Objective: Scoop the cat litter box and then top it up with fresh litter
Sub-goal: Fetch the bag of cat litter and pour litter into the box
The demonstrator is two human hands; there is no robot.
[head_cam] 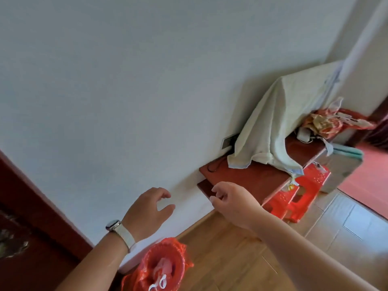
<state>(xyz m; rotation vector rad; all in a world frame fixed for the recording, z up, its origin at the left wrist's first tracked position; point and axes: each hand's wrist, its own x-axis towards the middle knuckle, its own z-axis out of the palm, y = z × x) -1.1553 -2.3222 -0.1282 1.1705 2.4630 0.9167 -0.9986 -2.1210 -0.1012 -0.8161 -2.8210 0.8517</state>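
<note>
No litter box, scoop or litter bag shows in the head view. My left hand [148, 208], with a white watch on its wrist, is raised in front of the white wall, fingers spread and holding nothing. To its right my right hand [232, 203] hangs in the air in front of a dark red low cabinet [258, 175], fingers loosely curled and apart, also holding nothing. Below my left forearm stands a small bin lined with a red plastic bag [161, 266], with some rubbish inside.
A pale cloth [279, 127] drapes over a boxy object on the cabinet. Red plastic stools [298, 196] sit under the cabinet's right end. A dark red door frame [31, 206] runs along the left. Wooden floor [231, 259] spreads below.
</note>
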